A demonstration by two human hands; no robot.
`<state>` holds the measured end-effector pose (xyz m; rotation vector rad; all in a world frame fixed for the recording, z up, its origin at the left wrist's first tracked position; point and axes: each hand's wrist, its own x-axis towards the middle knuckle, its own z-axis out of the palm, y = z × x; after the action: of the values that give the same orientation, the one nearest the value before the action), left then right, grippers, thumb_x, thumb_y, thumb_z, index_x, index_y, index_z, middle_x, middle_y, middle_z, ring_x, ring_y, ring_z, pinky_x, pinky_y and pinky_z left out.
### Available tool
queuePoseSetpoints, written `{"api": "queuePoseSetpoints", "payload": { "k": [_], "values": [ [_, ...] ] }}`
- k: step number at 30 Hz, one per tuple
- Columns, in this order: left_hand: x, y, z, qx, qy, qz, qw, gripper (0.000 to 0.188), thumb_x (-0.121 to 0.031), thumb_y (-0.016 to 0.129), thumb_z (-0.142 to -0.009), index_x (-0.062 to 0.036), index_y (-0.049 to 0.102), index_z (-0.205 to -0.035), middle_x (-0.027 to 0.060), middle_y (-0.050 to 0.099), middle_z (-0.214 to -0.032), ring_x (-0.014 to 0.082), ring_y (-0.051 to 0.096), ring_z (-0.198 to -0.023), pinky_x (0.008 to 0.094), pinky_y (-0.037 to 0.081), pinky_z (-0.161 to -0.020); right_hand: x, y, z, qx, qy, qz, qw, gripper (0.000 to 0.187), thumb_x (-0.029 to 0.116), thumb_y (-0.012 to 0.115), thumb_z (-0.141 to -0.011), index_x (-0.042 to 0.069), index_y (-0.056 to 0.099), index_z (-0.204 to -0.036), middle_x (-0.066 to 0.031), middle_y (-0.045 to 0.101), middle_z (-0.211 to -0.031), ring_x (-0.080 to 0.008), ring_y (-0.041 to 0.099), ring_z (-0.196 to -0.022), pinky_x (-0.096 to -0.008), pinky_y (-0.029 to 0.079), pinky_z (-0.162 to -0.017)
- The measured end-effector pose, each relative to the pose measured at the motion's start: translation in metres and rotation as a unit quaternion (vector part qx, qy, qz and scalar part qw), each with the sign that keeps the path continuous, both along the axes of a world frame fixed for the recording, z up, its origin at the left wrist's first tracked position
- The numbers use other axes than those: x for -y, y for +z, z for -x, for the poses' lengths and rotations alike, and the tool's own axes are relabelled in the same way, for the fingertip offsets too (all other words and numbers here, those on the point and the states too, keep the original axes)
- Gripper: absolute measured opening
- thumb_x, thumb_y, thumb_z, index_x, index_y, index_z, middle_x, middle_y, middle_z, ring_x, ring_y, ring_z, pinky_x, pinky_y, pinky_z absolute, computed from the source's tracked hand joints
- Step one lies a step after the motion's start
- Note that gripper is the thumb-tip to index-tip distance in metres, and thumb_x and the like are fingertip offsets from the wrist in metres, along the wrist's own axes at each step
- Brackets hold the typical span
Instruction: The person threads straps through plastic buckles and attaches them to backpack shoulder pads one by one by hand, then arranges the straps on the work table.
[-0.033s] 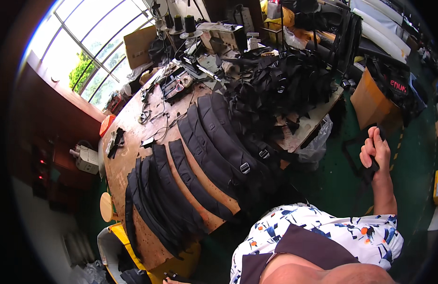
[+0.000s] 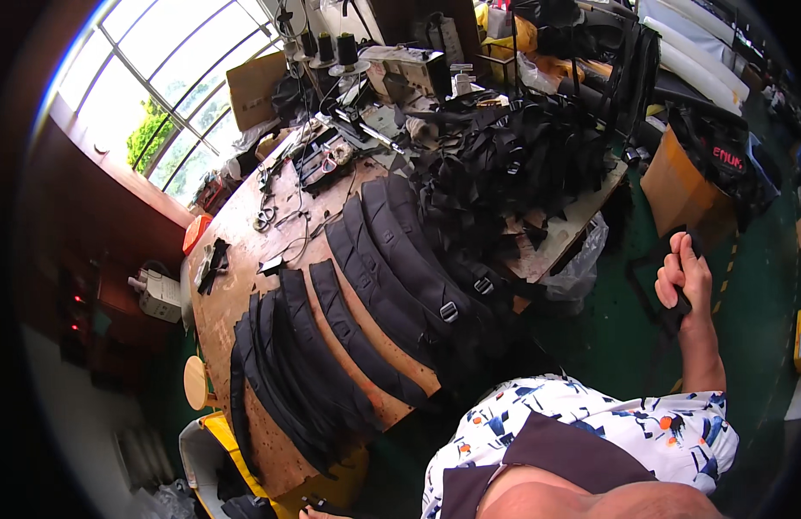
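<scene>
Right hand: we see the right hand (image 2: pixel 688 281) raised well out to the side, its grip closed around a black strip (image 2: pixel 675 318) that hangs beneath the fingers.
Black strip: it is in the air over the green floor (image 2: pixel 604 342), well apart from the worktop (image 2: pixel 212 316); its far end fades into the dark, so we cannot trace its full length.
Left hand: only the fingertips of the left hand (image 2: pixel 316 514) show at the lower edge, just beside a small dark piece (image 2: pixel 311 501) – we cannot tell whether that grip is closed on it or empty.
Padded straps: black padded straps (image 2: pixel 318 355) lie side by side, curving across the worktop; those on the right bear metal buckles (image 2: pixel 450 311).
Tangled pile: behind them sits a heap of black webbing (image 2: pixel 539 147), knotted together.
Done so far: we judge the laying-out well advanced, since the straps lie in fairly orderly rows, some overlapping.
Left over: the black strip is not set down, and the heap looks unsorted – whether it needs handling, we cannot say.
Tools: scissors (image 2: pixel 263 218) lie near the straps, apart from both hands.
</scene>
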<state>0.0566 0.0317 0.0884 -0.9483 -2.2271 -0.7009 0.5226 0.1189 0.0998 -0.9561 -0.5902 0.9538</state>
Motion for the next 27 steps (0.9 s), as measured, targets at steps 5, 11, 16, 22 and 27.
{"api": "queuePoseSetpoints", "payload": {
  "k": [5,11,16,22,27],
  "values": [
    [-0.082,-0.086,-0.045,0.131,-0.37,0.098,0.915,0.013,-0.011,0.052,-0.086,-0.0004,0.058,-0.088,0.0176,0.06,-0.074,0.0361,0.059,-0.063,0.0398,0.047,-0.055,-0.057,-0.058,0.066,-0.012,0.108,0.146,0.983,0.026,0.028,0.04,-0.095,0.007,0.046,-0.082,-0.0014,0.039,-0.046,-0.0104,0.038,-0.033,-0.0245,0.03,-0.033],
    [-0.095,-0.123,-0.113,0.46,-0.521,0.267,0.668,0.019,-0.018,0.059,-0.085,0.0008,0.061,-0.088,0.0125,0.063,-0.071,0.02,0.062,-0.062,0.029,0.048,-0.056,-0.058,-0.122,0.189,0.029,0.392,0.165,0.905,0.029,0.027,0.037,-0.097,0.005,0.044,-0.08,0.0024,0.038,-0.052,-0.0061,0.037,-0.043,-0.0233,0.034,-0.039],
    [-0.087,-0.116,-0.095,0.717,-0.458,0.352,0.391,0.037,-0.03,0.049,-0.092,0.0048,0.06,-0.097,0.0121,0.063,-0.092,0.0158,0.06,-0.08,0.029,0.048,-0.075,-0.054,-0.105,0.19,0.034,0.442,0.137,0.886,0.031,0.03,0.037,-0.097,0.004,0.044,-0.081,0.0017,0.039,-0.052,-0.0067,0.037,-0.043,-0.0232,0.035,-0.04],
    [-0.09,-0.105,-0.095,0.78,-0.383,0.381,0.317,0.038,-0.027,0.045,-0.094,0.006,0.054,-0.111,0.0132,0.056,-0.113,0.0187,0.055,-0.102,0.0296,0.043,-0.09,-0.056,-0.102,0.192,0.066,0.448,0.126,0.882,0.031,0.03,0.038,-0.096,0.004,0.045,-0.081,0.0018,0.039,-0.052,-0.0063,0.037,-0.044,-0.0232,0.035,-0.04],
    [-0.085,-0.121,-0.1,0.579,-0.591,0.346,0.441,0.035,-0.016,0.063,-0.083,-0.0023,0.056,-0.115,0.0077,0.057,-0.102,0.016,0.055,-0.096,0.0267,0.042,-0.087,-0.056,-0.103,0.19,0.06,0.436,0.121,0.89,0.027,0.027,0.038,-0.096,0.004,0.044,-0.083,0.002,0.039,-0.053,-0.0062,0.037,-0.044,-0.0226,0.035,-0.04]
  ]
}}
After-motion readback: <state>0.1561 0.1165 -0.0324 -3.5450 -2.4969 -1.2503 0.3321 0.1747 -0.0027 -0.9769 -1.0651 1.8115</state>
